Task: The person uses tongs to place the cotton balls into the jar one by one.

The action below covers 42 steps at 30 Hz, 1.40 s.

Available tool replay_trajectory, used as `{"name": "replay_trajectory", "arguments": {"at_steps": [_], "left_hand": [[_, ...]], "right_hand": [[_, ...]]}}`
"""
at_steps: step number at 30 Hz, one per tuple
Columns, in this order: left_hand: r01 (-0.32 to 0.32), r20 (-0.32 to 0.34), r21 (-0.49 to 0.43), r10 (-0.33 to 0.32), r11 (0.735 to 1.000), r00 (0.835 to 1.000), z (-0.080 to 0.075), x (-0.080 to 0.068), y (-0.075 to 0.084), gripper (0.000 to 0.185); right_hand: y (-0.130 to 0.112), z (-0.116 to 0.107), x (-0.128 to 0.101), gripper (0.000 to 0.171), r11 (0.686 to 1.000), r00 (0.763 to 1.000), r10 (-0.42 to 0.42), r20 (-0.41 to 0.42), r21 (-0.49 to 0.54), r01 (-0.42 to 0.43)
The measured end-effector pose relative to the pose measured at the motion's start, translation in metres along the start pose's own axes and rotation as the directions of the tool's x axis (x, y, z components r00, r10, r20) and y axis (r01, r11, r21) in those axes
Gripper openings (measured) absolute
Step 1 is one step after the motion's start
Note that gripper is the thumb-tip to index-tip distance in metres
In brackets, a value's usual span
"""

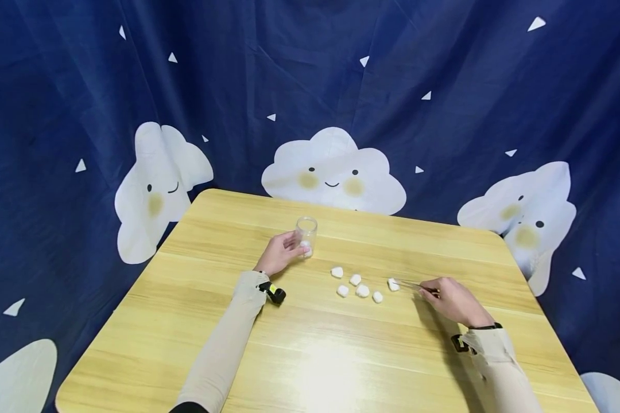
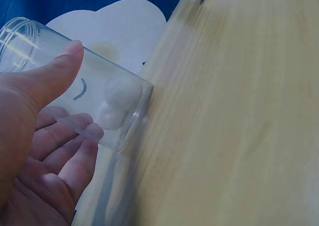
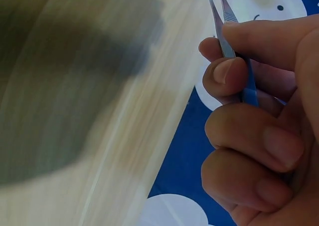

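My left hand (image 1: 281, 252) holds a clear, open-topped plastic jar (image 1: 306, 226) upright on the table, thumb on one side and fingers on the other. A few white cotton balls (image 2: 122, 93) lie at the jar's bottom in the left wrist view. Between thumb and fingers of my right hand (image 1: 454, 301) is a pair of metal tweezers (image 3: 250, 84). Their tips meet a white cotton ball (image 1: 393, 284) at the right end of a loose group; I cannot tell whether it is lifted. Several other cotton balls (image 1: 362, 291) lie between the two hands.
The wooden table (image 1: 175, 321) has rounded corners and a light grain. Behind it hangs a dark blue curtain (image 1: 310, 74) with smiling clouds and small white triangles. Black straps with small devices (image 1: 274, 292) circle both wrists.
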State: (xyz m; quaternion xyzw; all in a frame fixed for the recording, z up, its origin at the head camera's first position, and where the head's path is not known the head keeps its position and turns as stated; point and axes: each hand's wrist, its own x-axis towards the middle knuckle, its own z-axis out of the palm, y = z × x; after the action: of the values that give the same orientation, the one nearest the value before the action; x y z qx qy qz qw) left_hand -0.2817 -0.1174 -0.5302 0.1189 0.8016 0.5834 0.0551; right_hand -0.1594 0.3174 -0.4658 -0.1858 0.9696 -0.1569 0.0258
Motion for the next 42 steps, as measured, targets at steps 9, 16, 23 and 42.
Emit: {"name": "replay_trajectory", "arguments": {"at_steps": [9, 16, 23, 42], "left_hand": [[0.003, 0.003, -0.007, -0.003, 1.0, 1.0, -0.0006, 0.001, -0.0008, 0.073], [0.005, 0.0, -0.01, -0.005, 1.0, 1.0, 0.0012, 0.0007, 0.0015, 0.07], [0.001, 0.001, -0.002, -0.001, 1.0, 1.0, 0.0021, 0.0009, 0.0031, 0.069], [0.012, -0.004, 0.004, -0.012, 1.0, 1.0, 0.0009, 0.0004, 0.0022, 0.07]], "right_hand": [[0.0055, 0.0087, 0.0, 0.015, 0.998, 0.999, -0.046, 0.02, 0.045, 0.045], [0.0052, 0.0077, -0.0028, 0.022, 0.996, 0.999, -0.039, 0.011, 0.08, 0.038], [0.0057, 0.0077, -0.0036, 0.025, 0.997, 1.0, -0.02, 0.013, 0.07, 0.019], [0.0055, 0.0086, -0.0022, 0.02, 0.998, 0.998, -0.042, -0.037, 0.048, 0.043]]}}
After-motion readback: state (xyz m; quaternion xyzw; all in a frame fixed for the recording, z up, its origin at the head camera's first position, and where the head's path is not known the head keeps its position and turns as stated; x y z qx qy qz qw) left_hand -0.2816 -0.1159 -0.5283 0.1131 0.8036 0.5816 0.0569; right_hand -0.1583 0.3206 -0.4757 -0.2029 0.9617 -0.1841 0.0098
